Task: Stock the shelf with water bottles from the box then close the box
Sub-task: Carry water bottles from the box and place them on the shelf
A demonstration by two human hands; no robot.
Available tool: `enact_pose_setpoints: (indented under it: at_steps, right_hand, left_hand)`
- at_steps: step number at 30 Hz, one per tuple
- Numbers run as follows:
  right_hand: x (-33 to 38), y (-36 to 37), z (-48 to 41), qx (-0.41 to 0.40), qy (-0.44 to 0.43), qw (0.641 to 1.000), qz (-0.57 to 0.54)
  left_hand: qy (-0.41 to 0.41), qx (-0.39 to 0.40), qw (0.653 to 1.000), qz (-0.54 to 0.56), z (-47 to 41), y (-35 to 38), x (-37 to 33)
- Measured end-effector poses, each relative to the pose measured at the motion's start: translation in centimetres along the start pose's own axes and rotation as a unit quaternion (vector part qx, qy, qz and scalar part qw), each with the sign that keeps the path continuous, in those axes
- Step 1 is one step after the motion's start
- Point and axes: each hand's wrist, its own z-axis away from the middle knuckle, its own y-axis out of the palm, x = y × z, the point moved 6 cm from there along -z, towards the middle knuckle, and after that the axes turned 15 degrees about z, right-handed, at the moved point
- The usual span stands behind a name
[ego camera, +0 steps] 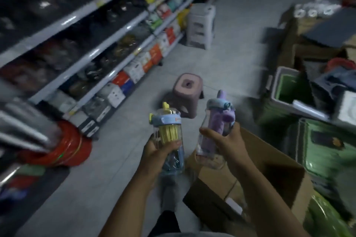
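My left hand (157, 157) grips a clear water bottle with a blue lid and yellow strap (169, 131), held upright over the aisle floor. My right hand (225, 143) grips a clear water bottle with purple trim (217, 121), tilted slightly, just above the open cardboard box (279, 171) at the lower right. The box flaps stand open. The store shelf (92, 54) runs along the left side, packed with boxed goods. The whole view is blurred by motion.
A low pink stool (185, 92) stands on the floor ahead of the bottles, and a stack of grey stools (200, 25) farther down the aisle. Red buckets (63, 146) sit at the shelf's near end. Green crates (323, 152) and cartons pile up on the right.
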Motion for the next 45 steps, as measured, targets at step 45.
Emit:
enact_pose_setpoints:
  at_steps: [45]
  right_hand:
    - [48.0, 94.8, 28.2, 0.38, -0.358, 0.853, 0.016]
  left_hand:
    - [0.397, -0.38, 0.821, 0.154, 28.7, -87.8, -40.7]
